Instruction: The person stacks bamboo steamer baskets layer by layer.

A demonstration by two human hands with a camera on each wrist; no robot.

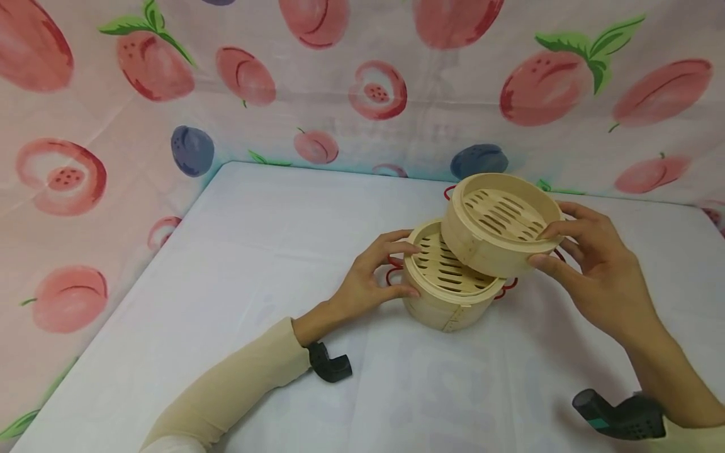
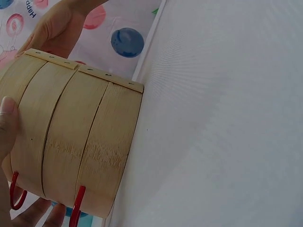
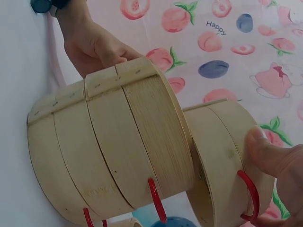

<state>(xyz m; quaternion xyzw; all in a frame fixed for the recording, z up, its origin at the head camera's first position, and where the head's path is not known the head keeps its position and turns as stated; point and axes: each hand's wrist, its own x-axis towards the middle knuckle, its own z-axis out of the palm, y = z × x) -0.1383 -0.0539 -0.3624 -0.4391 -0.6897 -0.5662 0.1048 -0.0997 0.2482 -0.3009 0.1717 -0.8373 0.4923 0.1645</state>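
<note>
Right of centre in the head view, we see the lower steamer (image 1: 438, 305) on the table (image 1: 255, 220), the left hand (image 1: 368, 274) clamped on its left side. Up and right of it, the right hand (image 1: 603, 277) pinches the rim of the tilted upper steamer (image 1: 487, 253), which overlaps it; red loops (image 2: 77, 205) stick out from both

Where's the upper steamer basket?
Head view, right of centre: the upper steamer basket is in the right grip, partly over the lower stack.
</note>
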